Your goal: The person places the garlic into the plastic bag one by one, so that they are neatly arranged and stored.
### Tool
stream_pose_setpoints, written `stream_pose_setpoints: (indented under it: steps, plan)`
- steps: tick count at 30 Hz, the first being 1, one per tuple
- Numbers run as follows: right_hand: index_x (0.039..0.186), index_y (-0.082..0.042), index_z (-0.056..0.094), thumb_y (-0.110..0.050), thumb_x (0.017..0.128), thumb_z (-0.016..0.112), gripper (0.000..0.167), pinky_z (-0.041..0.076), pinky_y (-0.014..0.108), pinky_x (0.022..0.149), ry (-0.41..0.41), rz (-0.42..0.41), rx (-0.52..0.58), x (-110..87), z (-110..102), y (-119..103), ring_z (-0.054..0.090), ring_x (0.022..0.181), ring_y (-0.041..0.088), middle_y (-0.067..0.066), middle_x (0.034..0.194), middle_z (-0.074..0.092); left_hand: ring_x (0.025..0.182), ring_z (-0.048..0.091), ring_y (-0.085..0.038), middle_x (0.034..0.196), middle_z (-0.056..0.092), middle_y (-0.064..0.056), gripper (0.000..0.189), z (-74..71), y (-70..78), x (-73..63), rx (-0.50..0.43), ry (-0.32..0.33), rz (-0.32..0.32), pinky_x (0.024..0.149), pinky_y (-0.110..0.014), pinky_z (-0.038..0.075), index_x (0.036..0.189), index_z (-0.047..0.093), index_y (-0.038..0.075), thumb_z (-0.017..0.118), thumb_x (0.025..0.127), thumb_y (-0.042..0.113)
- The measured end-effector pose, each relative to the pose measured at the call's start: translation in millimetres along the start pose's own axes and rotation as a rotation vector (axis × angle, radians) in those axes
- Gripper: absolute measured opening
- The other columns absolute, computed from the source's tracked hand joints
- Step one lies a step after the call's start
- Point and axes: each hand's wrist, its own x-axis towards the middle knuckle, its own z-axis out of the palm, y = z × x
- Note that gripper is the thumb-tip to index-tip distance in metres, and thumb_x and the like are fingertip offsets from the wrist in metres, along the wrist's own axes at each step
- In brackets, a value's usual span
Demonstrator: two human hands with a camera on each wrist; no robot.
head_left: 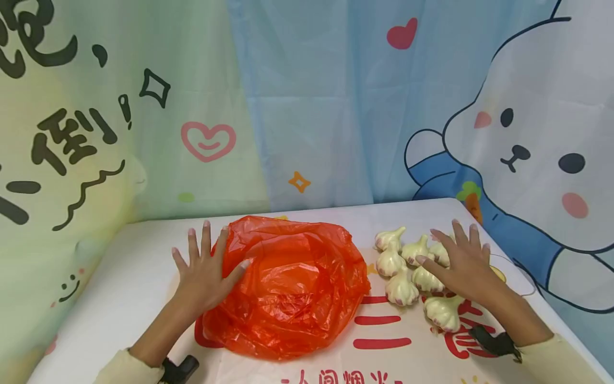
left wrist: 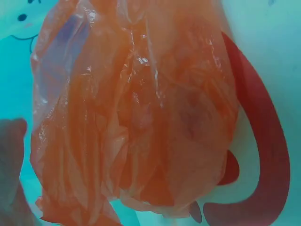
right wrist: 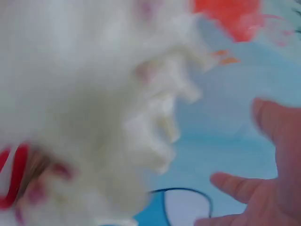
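Fingers (head_left: 206, 242) on both hands are standing spread, pinching nothing. I'm seeing the left hand (head_left: 201, 280) overlapping the left edge of the red plastic bag (head_left: 288, 282), contact unclear, and the right hand (head_left: 462, 272) hovering by the right side of the garlic bulbs (head_left: 427, 280). I'm judging the bag light, limp and slippery, so I'm favouring its crumpled rim; the bulbs are looking firm, so I'm favouring their round sides. Both are lying on the white table (head_left: 148, 256), bulbs right of the bag.
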Motion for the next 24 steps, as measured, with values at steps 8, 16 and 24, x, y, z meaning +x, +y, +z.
stream_pose_setpoints:
  steps: [8, 16, 24]
  plan:
    - [0.14, -0.005, 0.047, -0.038, 0.096, 0.062, 0.058, 0.048, 0.056, 0.09, -0.004, 0.079, 0.402, -17.6, 4.9, -35.1, 0.039, 0.13, 0.049, 0.027, 0.144, 0.041, 0.141, 0.007, -0.049, 0.155, 0.015, -0.031, 0.084, 2.4, -3.1, -5.3, -0.239, 0.066, -0.1, 0.107, -0.071, 0.002, 0.151, 0.013, -0.006, 0.06, 0.094, 0.035]
    - [0.138, -0.003, 0.049, -0.031, 0.096, 0.063, 0.053, 0.05, 0.05, 0.089, 0.011, 0.102, 0.431, -23.7, 29.0, -39.0, 0.055, 0.116, 0.044, 0.025, 0.13, 0.055, 0.143, 0.008, -0.044, 0.156, 0.012, -0.028, 0.079, 4.4, -7.4, -6.0, -0.453, 0.01, -0.244, 0.111, -0.061, 0.015, 0.152, 0.006, -0.006, 0.051, 0.1, 0.031]
    - [0.136, -0.001, 0.051, -0.025, 0.096, 0.064, 0.049, 0.051, 0.045, 0.09, 0.016, 0.102, 0.444, -23.8, 41.2, -36.5, 0.058, 0.114, 0.038, 0.022, 0.127, 0.058, 0.142, 0.018, -0.041, 0.157, 0.016, -0.024, 0.074, 5.7, -10.8, -5.7, -0.555, -0.036, -0.293, 0.11, -0.055, 0.023, 0.154, 0.007, -0.003, 0.04, 0.104, 0.04]
